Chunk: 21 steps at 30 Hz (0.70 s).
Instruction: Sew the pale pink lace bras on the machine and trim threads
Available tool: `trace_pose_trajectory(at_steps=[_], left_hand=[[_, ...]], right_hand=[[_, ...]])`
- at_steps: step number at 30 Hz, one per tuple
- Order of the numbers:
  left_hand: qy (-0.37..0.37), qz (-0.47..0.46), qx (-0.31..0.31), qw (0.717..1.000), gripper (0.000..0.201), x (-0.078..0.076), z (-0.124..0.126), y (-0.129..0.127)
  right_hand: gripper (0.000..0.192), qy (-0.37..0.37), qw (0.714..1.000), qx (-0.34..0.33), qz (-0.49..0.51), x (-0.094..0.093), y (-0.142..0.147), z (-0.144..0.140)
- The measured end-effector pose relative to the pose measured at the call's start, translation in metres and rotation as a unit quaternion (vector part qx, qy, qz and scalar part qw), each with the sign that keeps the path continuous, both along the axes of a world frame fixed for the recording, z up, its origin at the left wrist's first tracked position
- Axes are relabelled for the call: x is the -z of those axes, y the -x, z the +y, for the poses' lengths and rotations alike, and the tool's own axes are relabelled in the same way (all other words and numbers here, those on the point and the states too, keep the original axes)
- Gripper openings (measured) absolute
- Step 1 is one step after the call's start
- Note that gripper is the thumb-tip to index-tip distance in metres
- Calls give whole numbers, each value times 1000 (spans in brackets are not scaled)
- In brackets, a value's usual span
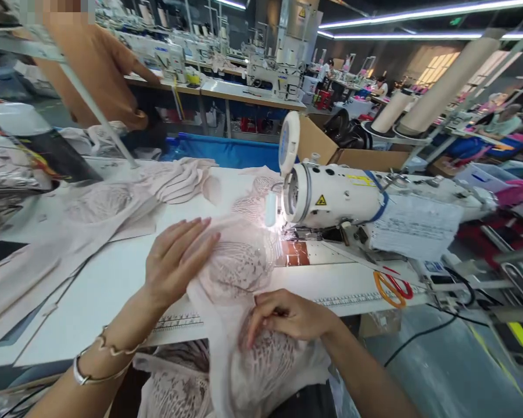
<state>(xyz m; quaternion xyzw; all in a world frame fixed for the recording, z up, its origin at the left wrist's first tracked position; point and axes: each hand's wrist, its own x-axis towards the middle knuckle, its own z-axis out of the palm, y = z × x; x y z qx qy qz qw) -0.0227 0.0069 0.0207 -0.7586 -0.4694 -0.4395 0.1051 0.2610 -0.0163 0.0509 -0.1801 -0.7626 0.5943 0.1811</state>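
A pale pink lace bra (239, 264) lies partly on the white sewing table, one cup close to the needle of the sewing machine (335, 194), and hangs over the front edge. My left hand (178, 255) rests on its upper left side, fingers stretched out flat. At the table's edge, my right hand (290, 316) has its fingers curled in on the fabric beside the lower lace cup (270, 360). The machine's lamp lights the cloth at the needle. What lies under my right fingertips is partly hidden.
More lace pieces (178, 180) are stacked at the back left. Orange-handled scissors (390, 288) lie right of the needle, near a ruler strip (353, 297) along the front edge. A cardboard box (370, 158) and thread cones (444, 87) stand behind the machine. A person (91, 69) stands at the back left.
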Motion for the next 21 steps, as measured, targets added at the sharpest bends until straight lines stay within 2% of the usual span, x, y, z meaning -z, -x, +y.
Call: trace_pose_trajectory(at_steps=[1,4,5,6,8,10,12,14,15,16,17,21], left_hand=[[11,28,-24,999,27,6,3,-7],[94,55,-102,989,36,27,-5,-25],[142,38,-94,985,38,33,-15,-32],[196,12,-57,979,43,38,-26,-39],[316,-67,57,945,47,43,-51,-56],[435,-174,122,875,41,42,-71,-74],[532,-309,121,779,42,38,-83,-89],[572,-438,104,685,46,35,-86,-98],[573,-480,98,657,48,34,-86,-99],[569,-502,92,645,50,34,-85,-100],[564,-507,87,646,53,33,-83,-100],[589,-407,88,693,58,33,-72,-95]], right_hand=[[31,3,999,18,-36,4,0,-2],[26,-23,975,165,-149,19,-5,-10],[25,-30,965,202,-165,24,-6,-12],[24,-33,959,231,-164,29,-6,-14],[25,-31,953,274,-125,37,-3,-16],[32,-15,948,308,-76,45,4,-18],[37,1,931,361,-45,54,15,-19],[38,11,895,445,-28,63,25,-19],[39,16,875,483,-22,67,29,-19],[41,21,863,505,-21,71,32,-19],[42,30,858,512,-24,74,34,-18],[49,47,869,490,-59,79,30,-14]])
